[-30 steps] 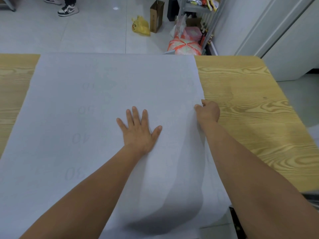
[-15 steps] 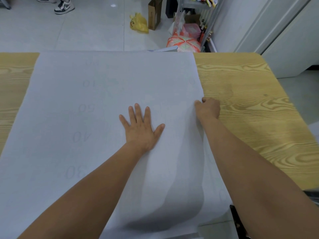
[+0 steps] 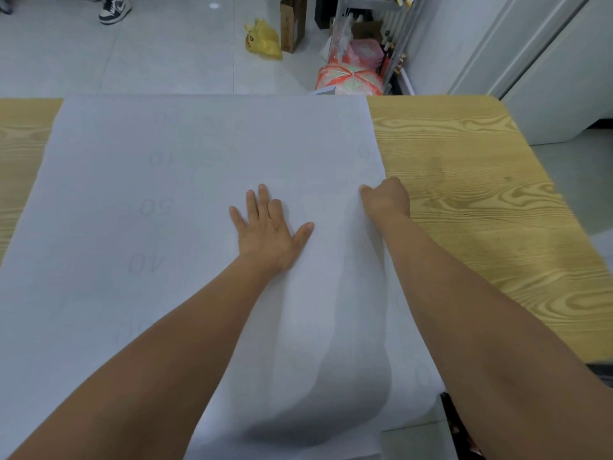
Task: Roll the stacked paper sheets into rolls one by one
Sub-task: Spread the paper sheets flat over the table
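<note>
A stack of large pale grey paper sheets (image 3: 172,200) covers most of the wooden table (image 3: 471,180), with faint mirrored numbers showing through. My left hand (image 3: 267,227) lies flat on the top sheet near its middle, fingers straight and spread. My right hand (image 3: 386,199) is curled at the stack's right edge and pinches the edge of the top sheet. Near me, the top sheet bulges up slightly between my forearms and hangs over the table's front edge.
Bare wood shows to the right of the paper and in a strip at the far left (image 3: 20,141). Beyond the table, on the tiled floor, are a yellow bag (image 3: 263,39), a brown paper bag (image 3: 292,23), a metal shelf with bags (image 3: 351,74), and someone's shoe (image 3: 114,8).
My left hand slid slightly away from me and to the right on the sheet. My right hand stays pinched at the paper's right edge.
</note>
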